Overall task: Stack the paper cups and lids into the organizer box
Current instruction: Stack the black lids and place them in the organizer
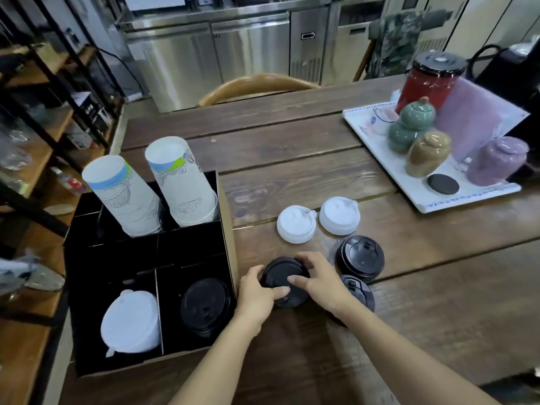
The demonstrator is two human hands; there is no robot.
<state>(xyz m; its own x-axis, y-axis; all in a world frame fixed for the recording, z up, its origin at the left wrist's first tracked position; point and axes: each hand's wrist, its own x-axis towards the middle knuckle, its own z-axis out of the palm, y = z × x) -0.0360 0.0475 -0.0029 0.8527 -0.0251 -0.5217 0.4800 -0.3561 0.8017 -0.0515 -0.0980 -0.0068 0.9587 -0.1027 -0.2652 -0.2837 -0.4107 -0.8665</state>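
Observation:
A black organizer box sits at the table's left edge. Its two far compartments each hold an upside-down stack of white paper cups. White lids fill the near left compartment, black lids the near right one. My left hand and my right hand both grip one black lid on the table just right of the box. Two white lids and two more black lids lie beyond and to the right.
A white tray at the far right carries ceramic jars, a red canister and a purple box. A wooden chair back stands behind the table. Metal shelving runs along the left.

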